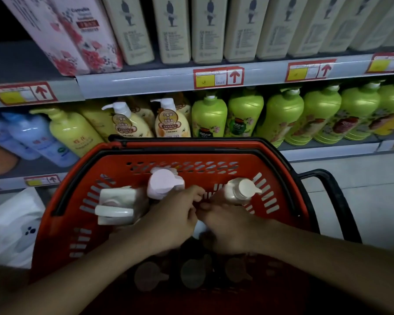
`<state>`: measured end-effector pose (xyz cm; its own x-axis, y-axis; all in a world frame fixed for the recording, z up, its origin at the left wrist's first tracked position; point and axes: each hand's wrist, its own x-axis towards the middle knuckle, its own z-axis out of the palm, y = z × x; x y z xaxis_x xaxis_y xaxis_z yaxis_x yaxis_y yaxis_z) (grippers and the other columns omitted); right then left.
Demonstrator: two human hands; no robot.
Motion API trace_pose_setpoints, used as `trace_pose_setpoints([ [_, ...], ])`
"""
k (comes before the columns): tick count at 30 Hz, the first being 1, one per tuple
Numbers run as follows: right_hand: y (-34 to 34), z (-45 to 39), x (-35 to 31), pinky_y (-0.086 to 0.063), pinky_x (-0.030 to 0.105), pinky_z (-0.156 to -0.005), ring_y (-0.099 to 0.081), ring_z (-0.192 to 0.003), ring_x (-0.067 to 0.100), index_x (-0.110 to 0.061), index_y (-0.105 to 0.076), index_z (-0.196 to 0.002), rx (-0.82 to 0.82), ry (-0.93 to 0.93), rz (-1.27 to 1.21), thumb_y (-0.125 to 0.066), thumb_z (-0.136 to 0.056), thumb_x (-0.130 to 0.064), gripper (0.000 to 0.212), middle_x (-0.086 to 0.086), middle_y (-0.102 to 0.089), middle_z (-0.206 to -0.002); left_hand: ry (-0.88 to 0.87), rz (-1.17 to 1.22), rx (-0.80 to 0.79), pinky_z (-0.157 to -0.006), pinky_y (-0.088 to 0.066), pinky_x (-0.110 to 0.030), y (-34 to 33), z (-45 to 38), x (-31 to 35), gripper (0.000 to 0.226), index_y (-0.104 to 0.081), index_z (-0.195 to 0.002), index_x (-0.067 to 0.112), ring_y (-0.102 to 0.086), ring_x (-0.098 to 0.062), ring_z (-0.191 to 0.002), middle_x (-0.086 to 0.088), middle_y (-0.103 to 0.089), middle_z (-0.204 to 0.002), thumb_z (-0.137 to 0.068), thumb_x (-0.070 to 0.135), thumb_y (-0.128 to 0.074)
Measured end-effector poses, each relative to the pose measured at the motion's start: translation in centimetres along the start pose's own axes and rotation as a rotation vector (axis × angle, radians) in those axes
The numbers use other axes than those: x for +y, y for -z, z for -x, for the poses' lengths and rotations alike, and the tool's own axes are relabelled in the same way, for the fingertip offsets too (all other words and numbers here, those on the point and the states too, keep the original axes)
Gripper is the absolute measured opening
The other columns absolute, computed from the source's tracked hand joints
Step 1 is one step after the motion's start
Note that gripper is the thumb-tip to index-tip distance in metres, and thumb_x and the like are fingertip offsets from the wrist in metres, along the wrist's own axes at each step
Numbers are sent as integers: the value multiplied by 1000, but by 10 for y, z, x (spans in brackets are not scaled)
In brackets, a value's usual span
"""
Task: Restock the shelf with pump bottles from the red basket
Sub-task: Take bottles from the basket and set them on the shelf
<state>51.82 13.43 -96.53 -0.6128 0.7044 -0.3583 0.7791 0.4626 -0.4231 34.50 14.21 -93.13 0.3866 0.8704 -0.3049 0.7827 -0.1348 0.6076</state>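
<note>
Reaching into the red basket (168,153), my left hand (168,221) curls round something hidden beside the pink pump bottle (163,184); my right hand (228,226) grips low on the cream pump bottle (239,192). Pick-up step, I judge. Next: lift clear, toward the shelf (146,85).

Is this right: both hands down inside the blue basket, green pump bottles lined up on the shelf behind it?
One error: the basket is red, not blue. The head view shows the left hand and the right hand down inside it among the pump bottles, and the green pump bottles are lined up on the shelf behind it.
</note>
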Motion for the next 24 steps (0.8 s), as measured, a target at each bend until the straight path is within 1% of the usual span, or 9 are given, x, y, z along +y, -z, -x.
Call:
trace_pose_setpoints([
  [3,-5,0,1,-58,45,-79,-62,-110,24,-29,-40,-134,18,11,85,-68,-78,-47,65,0,-56,-132,26,-7,-12,-102,-49,-25,1,1,-5,51,-52,-139,22,-59,-8,-120,2,-61,-136,-90,8,-52],
  [5,-8,1,-1,-58,43,-76,-64,-106,27,-24,-47,-128,62,-5,154,-66,-84,-40,51,3,-59,-125,47,-22,-34,-106,-47,-29,0,2,-6,49,-51,-141,21,-57,-10,-125,0,-59,-141,-93,12,-53],
  [7,-4,2,-1,-57,42,-78,-66,-98,26,-24,-57,-113,99,-13,87,-64,-85,-39,32,3,-66,-111,42,-59,-29,-106,-46,-33,-2,4,-5,46,-51,-141,22,-55,-14,-127,-1,-58,-141,-96,21,-53],
  [10,21,2,3,-58,38,-77,-68,-84,20,-21,-66,-93,195,-171,-21,-64,-81,-46,28,0,-71,-89,33,-1,41,-102,-49,-39,-3,7,-1,52,-55,-135,24,-58,-14,-121,2,-62,-132,-95,57,-50],
  [12,44,4,5,-56,35,-64,-66,-68,19,-19,-65,-75,347,-326,-73,-64,-71,-57,38,-1,-69,-72,-31,140,73,-98,-51,-40,-3,7,4,62,-57,-131,26,-61,-10,-117,8,-66,-125,-89,71,-47],
  [15,80,11,1,-42,33,-45,-57,-50,18,-13,-58,-56,621,-428,-101,-56,-53,-71,58,3,-58,-51,-160,343,80,-97,-50,-27,-8,5,11,55,-52,-135,34,-60,1,-120,18,-66,-126,-87,53,-71],
  [17,99,15,-5,-40,34,-44,-55,-48,20,-8,-57,-56,747,-425,-142,-56,-51,-72,64,8,-55,-49,-184,429,78,-104,-48,-26,-15,3,11,82,-35,-149,36,-53,3,-130,20,-57,-141,-82,45,-81],
  [19,112,19,-11,-29,29,-40,-46,-42,14,-9,-54,-55,836,-416,-223,-61,-53,-71,62,3,-48,-44,-203,461,174,-104,-48,-20,-19,-1,14,91,-29,-153,35,-52,5,-131,21,-55,-143,-80,37,-84],
  [24,120,20,-35,-26,28,-46,-42,-46,13,-11,-51,-62,947,-314,-211,-73,-67,-61,54,1,-46,-50,-168,489,479,-80,-49,-5,-10,0,25,68,-53,-135,33,-63,12,-108,29,-67,-119,-76,25,-85],
])
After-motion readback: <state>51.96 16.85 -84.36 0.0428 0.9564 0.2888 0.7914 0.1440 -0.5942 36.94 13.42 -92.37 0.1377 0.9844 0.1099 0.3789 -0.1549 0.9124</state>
